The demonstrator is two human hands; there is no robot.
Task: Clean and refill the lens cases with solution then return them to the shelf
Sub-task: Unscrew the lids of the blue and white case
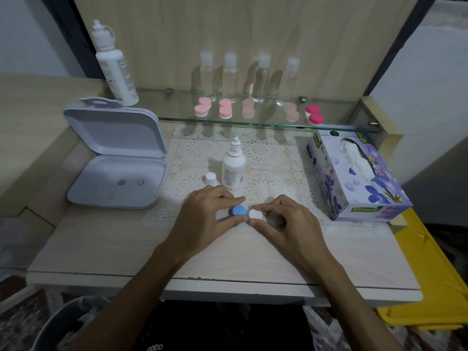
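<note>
Two hands: both meet over one lens case (244, 214) lying on the lace mat (278, 158) near the table's front.
Left hand (202, 214): thumb and forefinger pinch the blue cap (238, 211).
Right hand (286, 219): fingertips pinch the white cap (254, 214) (the caps sit side by side, touching).
Behind the case: small solution bottle (233, 168), nozzle bare, its loose cap (210, 179) just beside it.
Shelf (253, 120): five pink lens cases.
Writing: tissue box (359, 176) reads "Mysoft"; bottle labels are too blurred to read.
</note>
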